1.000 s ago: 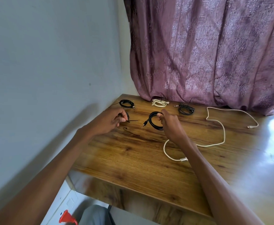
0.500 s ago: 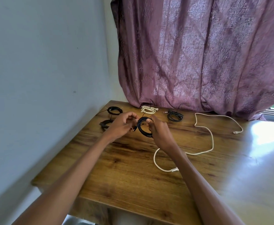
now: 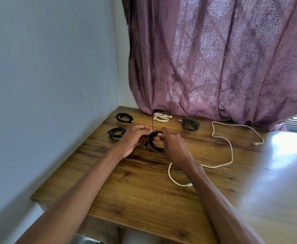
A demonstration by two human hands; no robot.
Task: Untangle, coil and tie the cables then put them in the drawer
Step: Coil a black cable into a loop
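Observation:
A black coiled cable (image 3: pixel 156 146) is held above the wooden table (image 3: pixel 144 191) between both hands. My left hand (image 3: pixel 134 139) grips its left side, and a thin black tie sticks up from there. My right hand (image 3: pixel 173 144) grips the coil's right side with curled fingers. Tied black coils lie at the back left (image 3: pixel 124 118), beside my left hand (image 3: pixel 116 133) and at the back middle (image 3: pixel 190 124). A tied white coil (image 3: pixel 161 117) lies by the curtain. A long loose white cable (image 3: pixel 230 155) sprawls to the right, one end passing under my right forearm.
A grey wall runs along the table's left edge. A purple patterned curtain (image 3: pixel 214 59) hangs behind the table down to its back edge. Bright window glare falls on the table's right part (image 3: pixel 288 143). No drawer is in view.
My left hand has come from the table's left side to the black coil and now holds it together with my right hand. The camera has tilted and shifted.

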